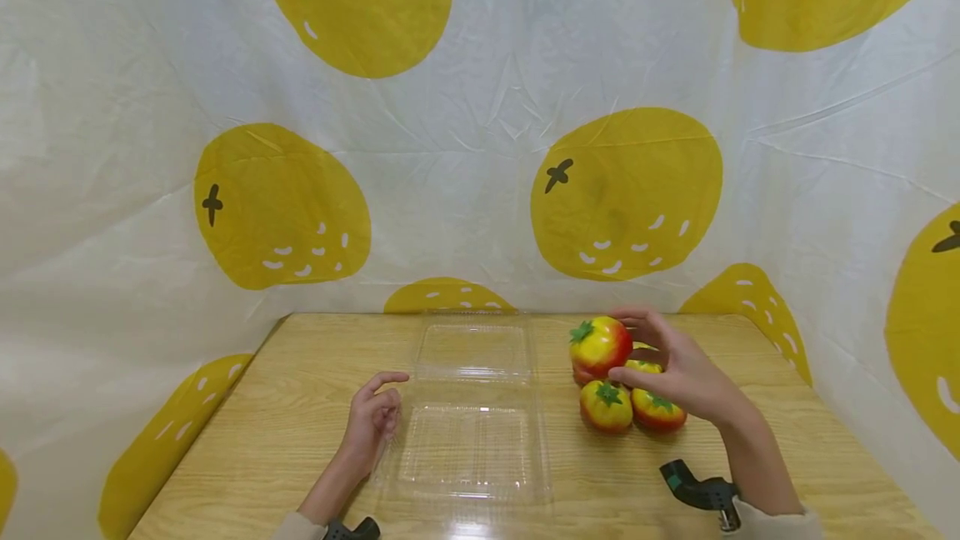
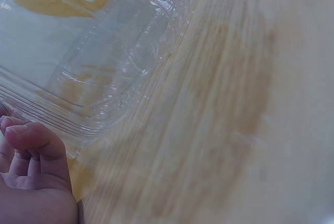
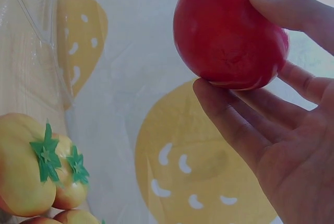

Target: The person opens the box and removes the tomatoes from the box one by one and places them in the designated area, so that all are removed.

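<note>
A red-and-yellow toy tomato (image 1: 601, 347) with a green leafy top is held by my right hand (image 1: 678, 369), raised above other toy tomatoes. In the right wrist view, the thumb presses one side of its red underside (image 3: 229, 33) and the fingers support the other. Just below it, several similar tomatoes (image 1: 606, 405) cluster on the table. My left hand (image 1: 369, 419) rests at the left edge of a clear plastic clamshell box (image 1: 468, 448), fingers loosely bent and the index finger reaching toward the fold. In the left wrist view, the fingertips lie right at the box wall (image 2: 78, 125).
The box lies unfolded on the wooden table (image 1: 300, 390), its lid half (image 1: 472, 350) toward the back. A white cloth (image 1: 465, 215) printed with yellow fruit hangs behind and along both sides. Dark wrist mounts (image 1: 701, 490) sit on both forearms.
</note>
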